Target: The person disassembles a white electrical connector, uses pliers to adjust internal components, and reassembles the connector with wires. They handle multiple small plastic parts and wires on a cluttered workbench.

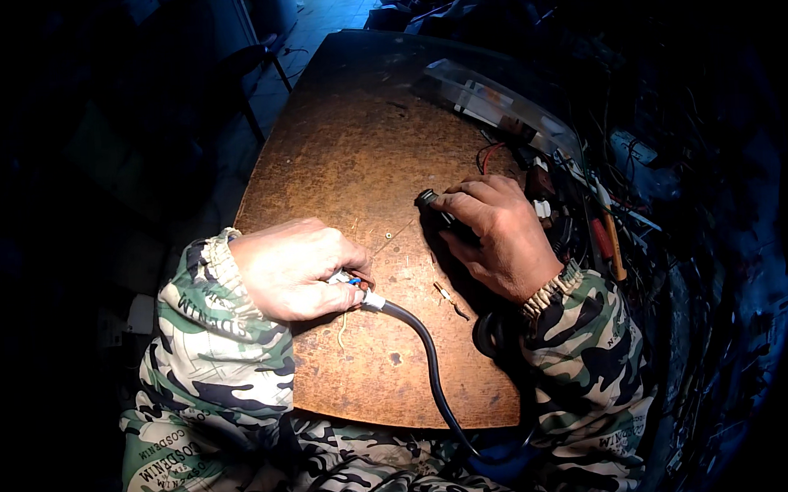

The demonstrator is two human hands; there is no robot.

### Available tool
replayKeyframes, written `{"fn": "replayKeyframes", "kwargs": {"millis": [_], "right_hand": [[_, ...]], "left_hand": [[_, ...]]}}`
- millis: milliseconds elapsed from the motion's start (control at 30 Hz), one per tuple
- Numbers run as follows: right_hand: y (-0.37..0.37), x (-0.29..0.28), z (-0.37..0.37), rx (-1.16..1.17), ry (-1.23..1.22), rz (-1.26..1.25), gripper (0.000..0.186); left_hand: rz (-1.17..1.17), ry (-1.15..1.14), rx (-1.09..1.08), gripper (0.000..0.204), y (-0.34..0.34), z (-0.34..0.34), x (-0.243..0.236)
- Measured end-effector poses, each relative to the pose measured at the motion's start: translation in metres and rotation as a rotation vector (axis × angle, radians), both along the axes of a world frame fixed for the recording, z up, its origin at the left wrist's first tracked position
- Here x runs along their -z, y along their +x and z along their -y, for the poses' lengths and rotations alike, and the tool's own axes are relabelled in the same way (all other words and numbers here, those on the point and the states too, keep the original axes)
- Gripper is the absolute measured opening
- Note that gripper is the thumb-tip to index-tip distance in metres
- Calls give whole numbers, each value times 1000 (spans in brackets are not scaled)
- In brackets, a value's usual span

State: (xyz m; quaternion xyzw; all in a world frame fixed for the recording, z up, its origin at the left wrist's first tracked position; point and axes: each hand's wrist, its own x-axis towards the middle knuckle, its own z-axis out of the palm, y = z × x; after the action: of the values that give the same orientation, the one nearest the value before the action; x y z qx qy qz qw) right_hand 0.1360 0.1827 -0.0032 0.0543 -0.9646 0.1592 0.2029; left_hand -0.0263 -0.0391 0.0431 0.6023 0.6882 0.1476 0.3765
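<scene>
Holds in the left hand (298,259), palm down, the wire end of a black cable (429,354), with thumb and fingers closed narrowly on it over the left middle of a worn brown table (320,152); shows at the thumb tip a blue wire (355,282), a reddish-brown wire (363,287) and, just beside them, a pale collar (374,300); runs on from there as black sheath, curving toward the person and down past the near edge of the table; grips in the right hand (499,228) a dark cylinder (424,199), with fingers bent over it, thumb below and ringed end pointing away to the left; cannot tell its kind, being mostly covered by the fingers; near the right sleeve (583,352), a black loop (488,334), partly hidden; cannot tell its link with the cable; between the hands, on the wood, a tiny ring (388,236); nearer the person, a short wire piece (449,298) with a black end; below the left hand, a thin yellowish strand (342,334); beyond the right hand, a clear plastic box (507,105) and red and black leads (489,158); along the right side, in dim clutter, a red handle (602,237) just beside an orange handle (616,249); on both arms, camouflage cloth with gathered cuffs.
</scene>
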Motion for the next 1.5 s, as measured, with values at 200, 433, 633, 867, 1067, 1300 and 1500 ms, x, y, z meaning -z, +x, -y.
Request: {"fn": "replayKeyframes", "kwargs": {"millis": [200,433,633,867,1067,1300,1500], "right_hand": [[14,-26,-23,20,-288,-40,24],[75,-56,-37,-51,-322,204,33],[95,-42,-30,-121,-143,260,32],[125,-66,-55,-70,-258,330,17],[159,-64,-98,-136,-560,203,13],[163,-55,-102,-26,-750,-95,11],[158,-50,-97,138,-722,-237,19]], "left_hand": [[7,-29,-2,27,3,-10,-9],[-4,-45,2,28,2,-7,-6],[-31,-66,12,29,-2,-10,-7],[11,-47,-99,30,6,-12,-19],[160,38,-170,26,5,-4,-20],[202,92,-210,23,9,-8,-18],[176,107,-226,22,9,-9,-17]]}}
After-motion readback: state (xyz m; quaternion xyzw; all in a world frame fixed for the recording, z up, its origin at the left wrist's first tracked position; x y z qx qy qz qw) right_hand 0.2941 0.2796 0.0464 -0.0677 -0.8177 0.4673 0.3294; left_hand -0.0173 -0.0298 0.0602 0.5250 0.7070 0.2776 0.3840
